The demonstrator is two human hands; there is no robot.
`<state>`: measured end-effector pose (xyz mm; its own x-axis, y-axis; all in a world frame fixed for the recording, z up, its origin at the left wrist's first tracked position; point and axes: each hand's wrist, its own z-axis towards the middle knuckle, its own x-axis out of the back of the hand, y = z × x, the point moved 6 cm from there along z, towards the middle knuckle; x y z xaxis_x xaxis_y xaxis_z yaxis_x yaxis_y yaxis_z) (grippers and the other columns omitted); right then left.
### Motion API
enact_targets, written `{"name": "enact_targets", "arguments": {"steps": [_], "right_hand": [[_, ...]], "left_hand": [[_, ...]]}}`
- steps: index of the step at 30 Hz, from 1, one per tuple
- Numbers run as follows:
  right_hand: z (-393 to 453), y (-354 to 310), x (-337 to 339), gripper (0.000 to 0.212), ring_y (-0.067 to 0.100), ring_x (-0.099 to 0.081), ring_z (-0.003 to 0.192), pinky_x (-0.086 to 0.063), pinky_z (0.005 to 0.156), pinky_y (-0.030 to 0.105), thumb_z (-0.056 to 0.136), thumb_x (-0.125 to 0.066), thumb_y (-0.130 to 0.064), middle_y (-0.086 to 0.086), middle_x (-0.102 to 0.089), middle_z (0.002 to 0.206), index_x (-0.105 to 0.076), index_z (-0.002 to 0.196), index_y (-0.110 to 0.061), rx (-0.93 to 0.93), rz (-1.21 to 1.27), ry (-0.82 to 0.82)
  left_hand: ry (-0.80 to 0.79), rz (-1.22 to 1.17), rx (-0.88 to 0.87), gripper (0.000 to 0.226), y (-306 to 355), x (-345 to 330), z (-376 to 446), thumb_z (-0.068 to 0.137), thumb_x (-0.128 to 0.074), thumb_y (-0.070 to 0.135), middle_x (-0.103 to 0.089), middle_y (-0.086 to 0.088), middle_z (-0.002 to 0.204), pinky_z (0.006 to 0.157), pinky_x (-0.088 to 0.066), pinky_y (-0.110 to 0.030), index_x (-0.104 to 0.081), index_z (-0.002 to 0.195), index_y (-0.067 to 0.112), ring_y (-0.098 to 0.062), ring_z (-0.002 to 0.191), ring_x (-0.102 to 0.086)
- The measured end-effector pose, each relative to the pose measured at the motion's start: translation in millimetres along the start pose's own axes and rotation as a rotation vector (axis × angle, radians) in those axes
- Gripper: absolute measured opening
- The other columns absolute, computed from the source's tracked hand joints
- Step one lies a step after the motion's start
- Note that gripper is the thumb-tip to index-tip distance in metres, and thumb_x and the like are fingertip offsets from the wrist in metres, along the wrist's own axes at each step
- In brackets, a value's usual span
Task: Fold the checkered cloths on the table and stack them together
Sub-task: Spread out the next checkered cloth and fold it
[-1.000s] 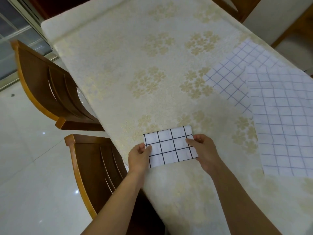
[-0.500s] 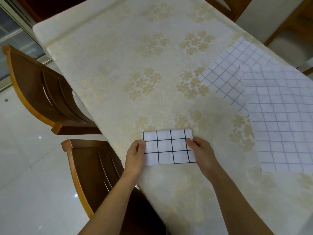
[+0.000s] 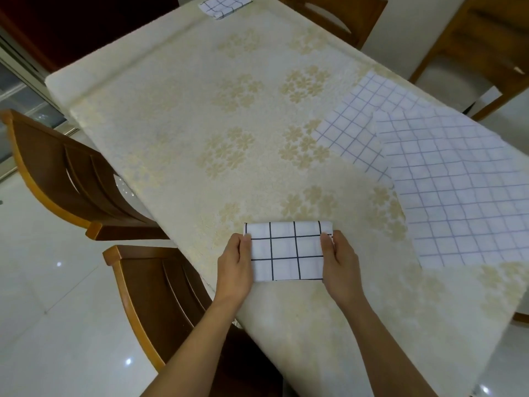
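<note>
A small folded white cloth with bold black checks lies near the table's front left edge. My left hand grips its left end and my right hand grips its right end, thumbs on top. Two unfolded white cloths with thin blue checks lie at the right: one spread flat, overlapping another behind it. A further checkered cloth lies at the table's far end.
The table wears a cream cloth with gold flower prints. Two wooden chairs stand along its left side, and more chairs at the far right. Glossy white floor tiles surround it.
The folded cloth has turned square to the table edge and lies flatter. Both hands shifted along its ends, still holding it. The view has tilted up, revealing the far cloth.
</note>
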<state>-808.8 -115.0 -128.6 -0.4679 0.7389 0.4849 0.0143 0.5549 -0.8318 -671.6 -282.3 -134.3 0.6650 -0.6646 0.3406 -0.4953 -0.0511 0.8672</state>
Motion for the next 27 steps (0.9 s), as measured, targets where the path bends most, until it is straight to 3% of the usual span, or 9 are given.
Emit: {"name": "enact_targets", "arguments": {"steps": [5,10,14,18,21,24,27], "right_hand": [[-17.9,-9.2,9.9,0.032,0.004,-0.057,0.068,-0.043,0.059,0.018,0.106,-0.039,-0.032,0.001,-0.064,0.081,-0.058,0.086,-0.016,-0.014,0.079,0.043],[-37.1,-23.8,0.4,0.027,0.011,-0.063,0.080,-0.047,0.065,0.024,0.106,-0.040,-0.027,-0.004,-0.066,0.086,-0.062,0.094,-0.019,-0.018,0.066,0.002],[-55.0,-38.7,-13.4,0.023,0.004,-0.063,0.083,-0.044,0.063,0.015,0.106,-0.040,-0.028,-0.010,-0.066,0.090,-0.061,0.099,-0.027,-0.004,0.066,-0.052],[-72.9,-58.2,-39.5,0.024,0.005,-0.061,0.072,-0.044,0.062,0.023,0.106,-0.042,-0.032,-0.006,-0.064,0.080,-0.060,0.091,-0.025,0.038,0.055,-0.106],[-88.3,-82.7,-62.8,0.031,0.005,-0.053,0.061,-0.040,0.054,0.020,0.106,-0.041,-0.032,-0.003,-0.055,0.068,-0.053,0.078,-0.022,0.137,0.019,-0.119],[-106.7,-112.5,-93.5,0.029,0.001,-0.058,0.070,-0.043,0.055,0.015,0.106,-0.041,-0.029,-0.004,-0.060,0.074,-0.058,0.086,-0.016,0.204,0.016,-0.159],[-128.7,-142.0,-131.0,0.029,-0.003,-0.060,0.072,-0.044,0.055,0.011,0.106,-0.041,-0.030,-0.006,-0.063,0.077,-0.060,0.091,-0.015,0.276,-0.002,-0.212]], "left_hand": [[0.035,0.061,-0.090,0.035,12.0,8.3,-17.3,0.106,-0.037,0.031,-0.047,0.001,0.069,0.054,-0.036,-0.017,-0.047,0.080,0.009,-0.001,0.058,-0.041],[0.100,0.111,-0.122,0.034,11.1,36.1,-35.8,0.106,-0.036,0.032,-0.054,-0.001,0.070,0.051,-0.037,-0.019,-0.051,0.083,0.012,-0.003,0.058,-0.048],[0.143,0.122,-0.136,0.032,11.3,66.0,-56.0,0.106,-0.035,0.034,-0.059,-0.006,0.076,0.057,-0.046,-0.033,-0.054,0.088,0.016,-0.010,0.065,-0.055],[0.241,0.097,-0.167,0.030,8.7,107.3,-75.0,0.106,-0.037,0.029,-0.055,0.005,0.071,0.055,-0.040,-0.014,-0.055,0.087,0.015,0.000,0.065,-0.055],[0.311,0.059,-0.140,0.026,-0.6,141.8,-88.1,0.106,-0.037,0.029,-0.057,0.003,0.078,0.058,-0.043,-0.013,-0.053,0.087,0.019,0.002,0.073,-0.057],[0.388,0.007,-0.119,0.024,-11.2,181.6,-101.8,0.106,-0.038,0.023,-0.057,0.004,0.078,0.058,-0.043,-0.009,-0.052,0.087,0.019,0.006,0.074,-0.058],[0.490,-0.011,-0.115,0.029,-28.6,228.2,-112.1,0.107,-0.039,0.023,-0.055,0.003,0.071,0.055,-0.040,-0.013,-0.051,0.080,0.020,0.000,0.065,-0.054]]}}
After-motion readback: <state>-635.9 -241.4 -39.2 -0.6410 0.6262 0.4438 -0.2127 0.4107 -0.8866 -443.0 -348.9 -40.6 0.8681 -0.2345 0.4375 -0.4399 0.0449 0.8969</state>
